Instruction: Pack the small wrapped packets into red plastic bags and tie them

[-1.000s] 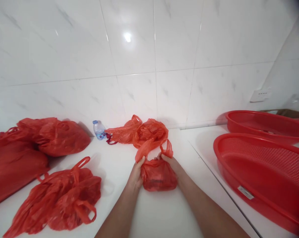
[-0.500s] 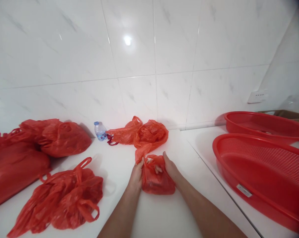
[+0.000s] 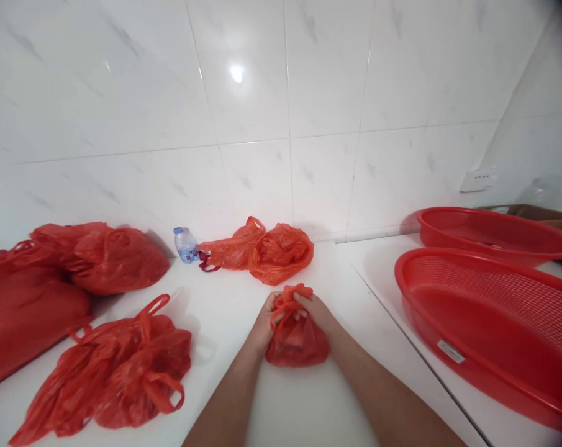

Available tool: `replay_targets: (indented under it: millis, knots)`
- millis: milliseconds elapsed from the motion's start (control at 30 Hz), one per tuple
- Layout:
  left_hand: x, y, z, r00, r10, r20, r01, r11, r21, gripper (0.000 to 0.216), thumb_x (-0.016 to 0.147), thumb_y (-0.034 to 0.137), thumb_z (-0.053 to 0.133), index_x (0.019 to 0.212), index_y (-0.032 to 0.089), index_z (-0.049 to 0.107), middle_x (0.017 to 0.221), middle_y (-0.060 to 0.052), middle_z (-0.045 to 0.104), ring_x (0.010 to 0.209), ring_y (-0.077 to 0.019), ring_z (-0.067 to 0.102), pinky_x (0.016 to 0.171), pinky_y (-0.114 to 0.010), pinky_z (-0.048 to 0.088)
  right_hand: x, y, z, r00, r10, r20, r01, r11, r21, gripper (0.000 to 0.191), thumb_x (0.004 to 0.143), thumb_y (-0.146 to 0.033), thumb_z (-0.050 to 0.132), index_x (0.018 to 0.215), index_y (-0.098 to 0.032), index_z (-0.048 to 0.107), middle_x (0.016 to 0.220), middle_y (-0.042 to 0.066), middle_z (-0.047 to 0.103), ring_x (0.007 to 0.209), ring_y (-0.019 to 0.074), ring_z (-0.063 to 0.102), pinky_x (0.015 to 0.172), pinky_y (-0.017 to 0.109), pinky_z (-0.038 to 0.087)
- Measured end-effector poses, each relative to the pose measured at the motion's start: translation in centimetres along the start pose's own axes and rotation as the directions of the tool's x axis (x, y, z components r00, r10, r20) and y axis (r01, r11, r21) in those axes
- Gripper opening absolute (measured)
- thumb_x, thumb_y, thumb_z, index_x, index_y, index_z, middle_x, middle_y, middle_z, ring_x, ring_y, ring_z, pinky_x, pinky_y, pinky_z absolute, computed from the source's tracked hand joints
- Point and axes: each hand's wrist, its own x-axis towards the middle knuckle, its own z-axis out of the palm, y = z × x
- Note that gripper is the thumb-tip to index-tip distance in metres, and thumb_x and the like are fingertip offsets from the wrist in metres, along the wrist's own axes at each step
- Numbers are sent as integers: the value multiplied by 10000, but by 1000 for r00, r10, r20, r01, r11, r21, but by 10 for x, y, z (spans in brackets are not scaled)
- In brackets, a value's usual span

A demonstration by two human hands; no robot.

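At the far left of the frame lie bulging red plastic bags (image 3: 52,279), their contents hidden, and below them a crumpled heap of red carrier bags (image 3: 117,372). A small clear water bottle (image 3: 185,244) stands against the tiled wall, beside two more red bags (image 3: 262,251). At lower centre, the left hand (image 3: 264,326) and right hand (image 3: 315,310) close on the handles of a small filled red plastic bag (image 3: 297,341) resting on the white counter (image 3: 285,403). Right, two red oval mesh baskets (image 3: 485,310).
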Motion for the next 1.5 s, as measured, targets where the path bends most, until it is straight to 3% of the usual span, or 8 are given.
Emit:
replay_targets:
  millis: [167,300,400,633,767,967,1267,1500]
  knots:
    - [-4,0,7,998,49,50,-54,992,110,854,620,258,804,1333,230,334,926,-57,677,866,-195,639,868,-360,447,5,1,-3,989,-35,-143,25,997,-67,383,712,-548,616,573,-213,495,410,-59,416,422,118,436,480,274,356]
    - [-6,-1,13,979,73,-189,-45,988,151,632,751,495,643,1280,207,452,934,-77,679,856,-210,643,829,-356,469,0,-1,4,977,-82,-195,51,986,-160,282,723,-431,650,602,-198,548,408,-44,475,402,122,446,459,271,333]
    - [-4,-2,10,940,10,-341,41,989,143,546,760,593,567,1084,155,599,887,-95,692,865,-236,647,787,-350,485,-6,-4,9,991,-86,-99,81,995,-56,209,722,-389,664,730,-187,611,479,-31,553,441,124,485,508,271,380]
    - [1,-7,-1,939,-55,-339,36,997,-62,439,715,561,645,851,145,614,718,-52,686,745,-202,658,750,-325,490,-10,-13,7,981,53,188,-112,941,319,531,827,-635,423,963,-171,644,681,53,657,669,197,617,682,345,467]
    - [1,-5,0,925,-92,-368,56,993,-107,364,703,488,696,800,147,616,673,-36,679,718,-193,661,744,-321,495,-13,-14,5,989,17,150,-39,988,146,317,725,-390,691,963,-185,656,813,34,679,742,174,631,796,343,458]
    - [1,-4,0,922,-93,-376,39,988,-148,385,705,504,687,810,140,622,757,-64,704,753,-207,674,755,-330,504,-13,-8,4,995,-83,64,91,986,-142,506,689,-245,693,1167,-256,526,864,1,646,746,165,612,693,314,483]
    - [-2,-5,1,983,26,-183,-30,999,-17,420,771,412,658,1087,135,643,982,-114,707,986,-258,630,891,-361,450,-6,3,-3,941,-271,-204,94,785,-612,46,699,-248,573,689,-216,604,686,0,646,637,159,524,597,282,388]
    - [-7,1,11,960,169,-222,-105,956,272,397,808,440,597,1117,197,654,1131,-90,651,1156,-251,521,1021,-358,342,-5,0,-9,980,-143,-141,114,974,-196,110,669,-246,626,766,-199,643,719,5,660,679,171,559,640,295,427]
